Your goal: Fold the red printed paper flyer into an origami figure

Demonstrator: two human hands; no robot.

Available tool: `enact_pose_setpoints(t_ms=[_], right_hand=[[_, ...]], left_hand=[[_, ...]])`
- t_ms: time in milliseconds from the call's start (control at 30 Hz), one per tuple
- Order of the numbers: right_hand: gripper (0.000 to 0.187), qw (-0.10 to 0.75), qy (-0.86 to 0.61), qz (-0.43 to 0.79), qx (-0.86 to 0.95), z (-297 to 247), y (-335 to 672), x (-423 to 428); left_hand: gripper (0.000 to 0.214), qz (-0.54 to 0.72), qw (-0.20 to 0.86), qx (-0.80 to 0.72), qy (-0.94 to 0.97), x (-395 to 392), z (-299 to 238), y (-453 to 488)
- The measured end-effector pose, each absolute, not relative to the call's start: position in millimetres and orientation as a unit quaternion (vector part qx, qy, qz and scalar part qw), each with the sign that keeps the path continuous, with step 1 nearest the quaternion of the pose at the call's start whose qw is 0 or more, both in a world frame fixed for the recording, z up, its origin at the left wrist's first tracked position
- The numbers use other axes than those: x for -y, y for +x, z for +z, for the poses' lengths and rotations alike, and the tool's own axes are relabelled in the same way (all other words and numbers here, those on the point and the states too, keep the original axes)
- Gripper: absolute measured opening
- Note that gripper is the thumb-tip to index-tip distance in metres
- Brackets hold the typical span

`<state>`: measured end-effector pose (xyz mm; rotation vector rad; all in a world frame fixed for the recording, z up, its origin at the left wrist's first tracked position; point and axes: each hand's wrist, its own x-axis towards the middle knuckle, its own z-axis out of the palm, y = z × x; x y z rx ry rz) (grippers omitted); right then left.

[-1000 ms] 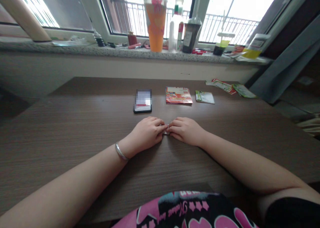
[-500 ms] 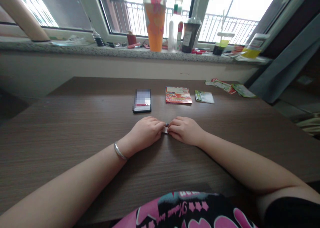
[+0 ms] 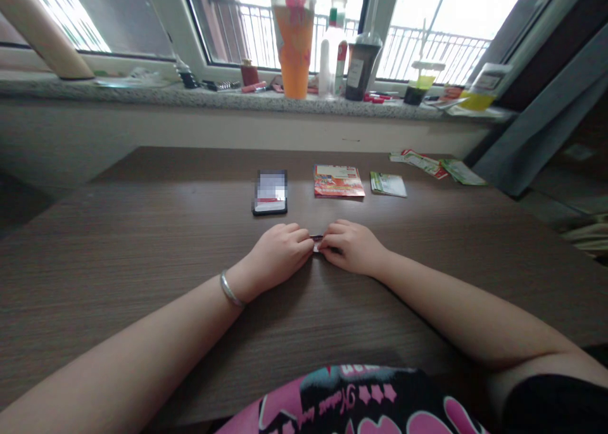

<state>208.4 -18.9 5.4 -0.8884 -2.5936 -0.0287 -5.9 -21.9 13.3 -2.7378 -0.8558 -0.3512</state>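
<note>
Close together over the middle of the table, my left hand (image 3: 281, 250) and my right hand (image 3: 352, 246) are both closed on a small piece of paper (image 3: 316, 246). Only a pale strip with a dark far edge shows between my fingertips; the rest is hidden under the fingers. Beyond my left hand lies a phone-like device (image 3: 270, 193) with a blurred screen. A red and cream printed leaflet (image 3: 339, 182) lies flat past my fingertips, and to its right is a smaller green and white packet (image 3: 388, 184).
More printed packets (image 3: 425, 163) lie at the table's far right corner. Behind the brown table (image 3: 142, 231), the stone windowsill (image 3: 218, 98) carries a tall orange drink cup (image 3: 295, 54), a dark cup (image 3: 361, 70), bottles and small items. A grey curtain (image 3: 546, 117) hangs at right.
My left hand has shifted slightly to the right and its fingers have curled more. My right fingers have moved a little, and the dark edge of the paper shows more between the hands.
</note>
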Motion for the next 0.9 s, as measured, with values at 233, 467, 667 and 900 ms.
enact_pose_setpoints(t_ms=[233,467,667,900], right_hand=[[0.011,0.215,-0.354,0.054,0.909,2.2,206.7,14.9],[0.008,0.222,-0.361,0.108,0.899,1.8,207.4,12.8],[0.011,0.224,-0.365,0.140,0.893,1.4,206.9,11.5],[0.014,0.210,-0.406,0.163,0.874,3.1,201.2,9.8]], left_hand=[[0.023,-0.131,0.110,0.314,-0.934,22.7,11.7,-4.7],[0.019,-0.159,0.030,0.351,-0.922,19.5,8.0,-5.2],[0.017,-0.172,-0.021,0.359,-0.917,17.2,6.4,-5.0],[0.019,-0.168,-0.023,0.344,-0.924,13.4,6.2,-7.6]])
